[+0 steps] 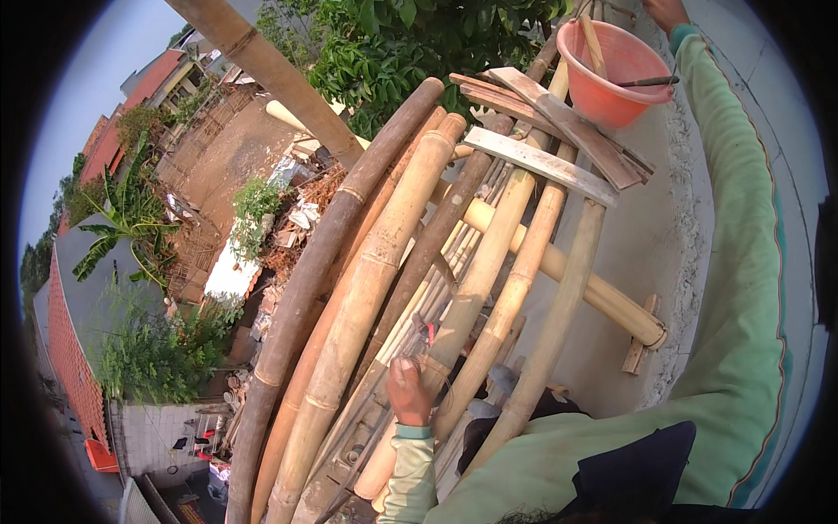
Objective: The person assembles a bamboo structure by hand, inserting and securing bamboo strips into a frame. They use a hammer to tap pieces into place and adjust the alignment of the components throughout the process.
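My left hand (408, 391) is closed into a fist above the bamboo poles at lower middle. Beside it runs a thick pale bamboo pole (476, 284), and a dark thin line curves close to the wrist. What the fist holds, if anything, I cannot make out. A small red object (430, 333) shows just beyond the knuckles, partly hidden among the poles. My right arm reaches far up along the right side. At the top edge my right hand (668, 14) is cut off, near the wall top, and its fingers do not show.
An orange-red bucket (611, 83) holds a wooden handle and a dark tool. Loose boards (559, 122) and a whitish plank (539, 166) lie across the poles. A crosswise bamboo (611, 306) meets the grey wall side. A slanting pole (271, 70) rises at upper left; ground lies far below.
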{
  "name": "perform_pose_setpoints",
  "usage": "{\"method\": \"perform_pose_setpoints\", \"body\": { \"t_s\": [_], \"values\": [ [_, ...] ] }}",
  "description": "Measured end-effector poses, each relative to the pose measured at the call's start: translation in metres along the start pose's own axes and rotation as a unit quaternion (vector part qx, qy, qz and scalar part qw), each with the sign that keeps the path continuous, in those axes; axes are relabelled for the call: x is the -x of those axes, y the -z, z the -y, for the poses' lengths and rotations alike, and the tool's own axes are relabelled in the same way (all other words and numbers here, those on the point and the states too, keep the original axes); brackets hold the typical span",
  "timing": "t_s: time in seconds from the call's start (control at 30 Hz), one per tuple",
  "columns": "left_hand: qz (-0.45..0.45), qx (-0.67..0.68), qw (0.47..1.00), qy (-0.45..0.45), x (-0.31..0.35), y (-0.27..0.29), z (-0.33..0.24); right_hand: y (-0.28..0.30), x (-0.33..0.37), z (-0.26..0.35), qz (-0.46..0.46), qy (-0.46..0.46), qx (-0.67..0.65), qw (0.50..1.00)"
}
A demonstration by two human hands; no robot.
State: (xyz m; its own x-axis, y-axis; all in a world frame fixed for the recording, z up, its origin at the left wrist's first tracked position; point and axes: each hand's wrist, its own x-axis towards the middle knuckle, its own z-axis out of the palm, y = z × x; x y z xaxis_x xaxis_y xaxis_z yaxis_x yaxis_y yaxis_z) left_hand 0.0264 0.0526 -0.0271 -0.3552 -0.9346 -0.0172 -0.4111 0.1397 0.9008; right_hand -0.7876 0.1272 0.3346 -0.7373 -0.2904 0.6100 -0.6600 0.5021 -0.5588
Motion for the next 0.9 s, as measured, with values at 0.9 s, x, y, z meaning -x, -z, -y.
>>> {"method": "perform_pose_setpoints", "body": {
  "t_s": [0.9],
  "values": [
    [-0.003, 0.03, 0.998, 0.047, -0.008, 0.002, -0.014, -0.068, 0.43, 0.134, 0.342, 0.234, -0.259, 0.872]
  ]
}}
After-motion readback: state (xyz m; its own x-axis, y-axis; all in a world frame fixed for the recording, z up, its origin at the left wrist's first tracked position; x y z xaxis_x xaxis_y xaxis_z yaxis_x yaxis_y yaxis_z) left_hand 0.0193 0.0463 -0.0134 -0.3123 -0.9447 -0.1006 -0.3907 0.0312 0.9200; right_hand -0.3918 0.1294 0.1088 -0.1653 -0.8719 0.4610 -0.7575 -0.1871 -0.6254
